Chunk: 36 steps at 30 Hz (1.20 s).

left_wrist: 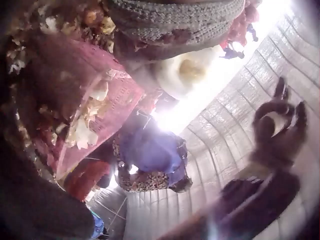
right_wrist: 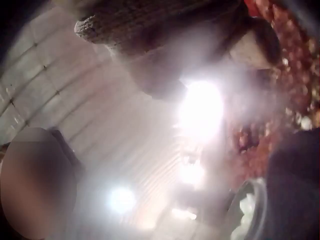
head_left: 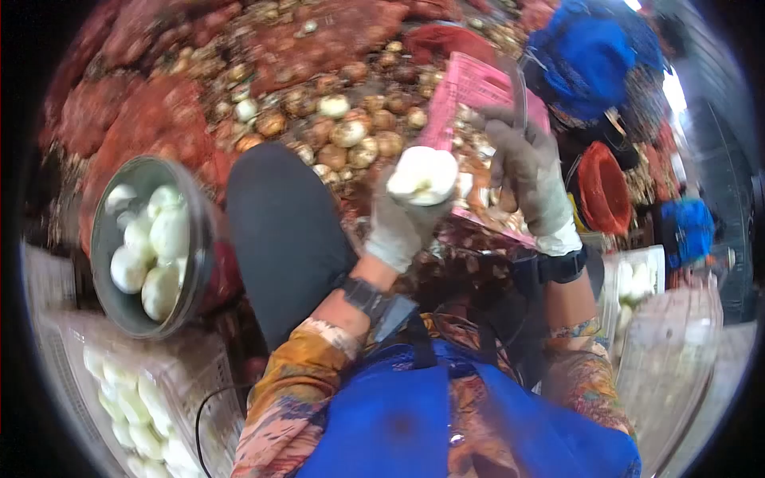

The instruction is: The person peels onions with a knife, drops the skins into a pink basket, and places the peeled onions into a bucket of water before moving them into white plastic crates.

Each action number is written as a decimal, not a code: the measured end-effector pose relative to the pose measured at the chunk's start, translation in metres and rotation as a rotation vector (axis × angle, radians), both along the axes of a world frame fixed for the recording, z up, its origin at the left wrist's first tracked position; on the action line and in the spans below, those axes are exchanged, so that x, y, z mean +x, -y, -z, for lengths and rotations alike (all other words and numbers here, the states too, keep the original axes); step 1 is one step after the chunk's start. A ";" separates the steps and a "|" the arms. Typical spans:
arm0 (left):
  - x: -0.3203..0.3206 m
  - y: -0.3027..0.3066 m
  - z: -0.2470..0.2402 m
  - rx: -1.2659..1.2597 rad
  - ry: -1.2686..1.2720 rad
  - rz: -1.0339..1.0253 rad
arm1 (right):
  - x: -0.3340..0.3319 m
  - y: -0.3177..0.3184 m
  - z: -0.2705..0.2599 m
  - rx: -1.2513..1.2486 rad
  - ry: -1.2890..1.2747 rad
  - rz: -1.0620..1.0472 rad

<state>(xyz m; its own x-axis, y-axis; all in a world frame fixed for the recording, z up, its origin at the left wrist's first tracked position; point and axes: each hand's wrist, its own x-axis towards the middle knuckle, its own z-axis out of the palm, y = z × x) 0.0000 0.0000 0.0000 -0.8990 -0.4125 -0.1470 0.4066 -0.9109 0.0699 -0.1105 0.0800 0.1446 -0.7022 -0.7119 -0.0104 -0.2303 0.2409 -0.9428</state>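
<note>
While left hand holds 1 peeled onion mid-scene, right hand hovers blurred, right of it; from my remote post I cannot tell whether it grips anything. Beyond, pink crate with peel scraps. Left: bucket of peeled onions. Far: onion heap.

Two gloves, one held onion
</note>
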 end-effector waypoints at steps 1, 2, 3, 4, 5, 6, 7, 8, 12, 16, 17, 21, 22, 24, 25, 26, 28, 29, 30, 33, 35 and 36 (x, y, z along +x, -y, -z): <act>0.014 0.007 -0.006 0.046 0.035 0.017 | 0.006 -0.013 0.011 0.083 0.011 0.012; 0.023 0.015 0.005 0.086 -0.059 0.113 | 0.022 -0.022 0.027 0.021 0.230 0.039; -0.030 -0.023 -0.003 0.075 -0.132 0.157 | 0.012 -0.043 0.030 -0.009 0.303 0.025; -0.026 -0.017 -0.001 -0.003 -0.104 0.195 | 0.008 -0.059 0.021 -0.038 0.378 0.014; -0.026 -0.023 -0.002 -0.041 -0.094 0.231 | 0.018 -0.066 0.019 -0.052 0.521 -0.002; -0.024 -0.026 -0.008 -0.165 -0.031 0.222 | 0.006 -0.075 0.051 -0.066 0.539 -0.022; -0.026 -0.028 -0.003 -0.284 0.067 0.217 | 0.001 -0.080 0.065 -0.118 0.576 -0.045; -0.025 -0.029 0.001 -0.397 0.164 0.210 | -0.005 -0.085 0.078 -0.170 0.615 -0.070; -0.024 -0.038 0.006 -1.029 0.467 -0.017 | -0.008 -0.090 0.088 -0.083 0.478 -0.033; -0.024 -0.039 -0.002 -1.682 0.602 -0.303 | -0.008 -0.096 0.095 -0.139 -0.073 -0.065; -0.023 -0.038 -0.005 -1.840 0.601 -0.411 | -0.007 -0.096 0.092 -0.154 -0.090 -0.087; -0.017 -0.040 -0.011 -1.867 0.530 -0.475 | -0.001 -0.101 0.107 -0.286 0.009 -0.140; -0.013 -0.037 -0.013 -1.920 0.544 -0.443 | 0.001 -0.100 0.106 -0.300 0.025 -0.138; -0.013 -0.033 -0.013 -1.968 0.504 -0.486 | -0.001 -0.098 0.101 -0.245 -0.014 -0.179; -0.013 -0.031 -0.013 -1.992 0.481 -0.509 | 0.001 -0.097 0.097 -0.243 0.113 -0.158; -0.013 -0.030 -0.014 -1.994 0.498 -0.473 | 0.003 -0.096 0.091 -0.242 0.242 -0.137; -0.012 -0.029 -0.016 -2.001 0.534 -0.403 | 0.003 -0.094 0.093 -0.208 0.214 -0.100; -0.013 -0.027 -0.018 -1.915 0.510 -0.296 | -0.002 -0.093 0.091 -0.175 0.335 -0.091; -0.014 -0.026 -0.020 -1.826 0.484 -0.189 | -0.006 -0.094 0.086 -0.142 0.457 -0.079; -0.017 -0.023 -0.016 -1.661 0.423 -0.007 | -0.012 -0.108 0.101 -0.190 0.786 -0.068; -0.021 -0.025 -0.015 -1.666 0.333 -0.053 | -0.019 -0.123 0.142 -0.220 0.891 -0.099; -0.020 -0.027 -0.015 -1.511 0.336 0.056 | -0.012 -0.118 0.133 -0.295 0.888 -0.031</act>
